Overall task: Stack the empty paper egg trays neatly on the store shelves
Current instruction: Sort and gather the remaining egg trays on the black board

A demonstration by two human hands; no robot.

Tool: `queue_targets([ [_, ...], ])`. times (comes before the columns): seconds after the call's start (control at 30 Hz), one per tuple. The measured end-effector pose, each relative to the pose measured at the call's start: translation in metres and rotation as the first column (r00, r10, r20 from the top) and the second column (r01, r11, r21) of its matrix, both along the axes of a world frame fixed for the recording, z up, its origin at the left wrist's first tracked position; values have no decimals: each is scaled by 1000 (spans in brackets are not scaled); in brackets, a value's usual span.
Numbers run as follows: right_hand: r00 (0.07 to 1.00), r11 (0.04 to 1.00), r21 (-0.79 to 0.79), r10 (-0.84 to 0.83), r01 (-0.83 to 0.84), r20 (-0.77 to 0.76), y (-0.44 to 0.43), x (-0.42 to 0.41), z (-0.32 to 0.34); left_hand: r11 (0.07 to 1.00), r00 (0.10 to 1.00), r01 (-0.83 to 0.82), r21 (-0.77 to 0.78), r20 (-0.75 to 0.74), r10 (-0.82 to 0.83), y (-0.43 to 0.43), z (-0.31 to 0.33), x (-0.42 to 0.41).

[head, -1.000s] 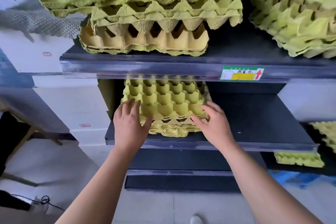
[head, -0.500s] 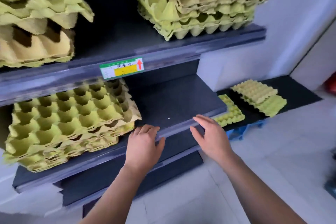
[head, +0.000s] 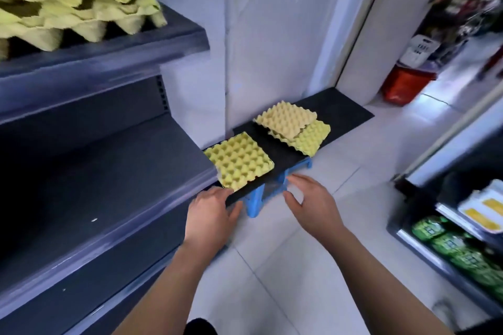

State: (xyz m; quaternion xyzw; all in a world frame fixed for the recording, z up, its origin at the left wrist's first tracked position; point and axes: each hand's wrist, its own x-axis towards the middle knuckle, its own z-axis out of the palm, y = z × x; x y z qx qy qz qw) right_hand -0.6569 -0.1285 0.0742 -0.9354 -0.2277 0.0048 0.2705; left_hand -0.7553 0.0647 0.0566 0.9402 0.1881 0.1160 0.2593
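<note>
Low beside the shelving, a black platform (head: 337, 114) is seen on a blue pallet (head: 254, 205) along the white wall (head: 272, 35). Two groups of egg trays are carried on it. The near tray (head: 238, 163) is laid flat, cups up, roughly square with no clear long axis, one corner pointing toward the left hand (head: 211, 216) and overhanging the platform's front edge. The far stack (head: 294, 129) is set well apart from it, a strip of bare black between them; its upper trays are turned out of line with the greener tray beneath, whose corner juts over the front edge toward the floor.

The left hand is held open and empty, fingers loosely spread, fingertips just beside the near tray's corner; whether they touch cannot be told. The right hand (head: 310, 200) is also open and empty, fingers spread, held over the pallet edge and the tiled floor (head: 340, 177).

The middle shelf (head: 109, 185) at left is seen bare and dark, its front lip running diagonally toward the platform. More trays (head: 73, 0) are piled unevenly on the upper shelf (head: 114, 54), blurred. Open floor is left to the right, bounded by a stocked rack (head: 457, 242).
</note>
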Motion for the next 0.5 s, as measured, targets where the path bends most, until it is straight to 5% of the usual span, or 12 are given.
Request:
queue_targets([
  [0.5, 981, 982, -74, -178, 172, -84, -42, 246, -23, 993, 973, 113, -40, -198, -118, -33, -24, 278],
])
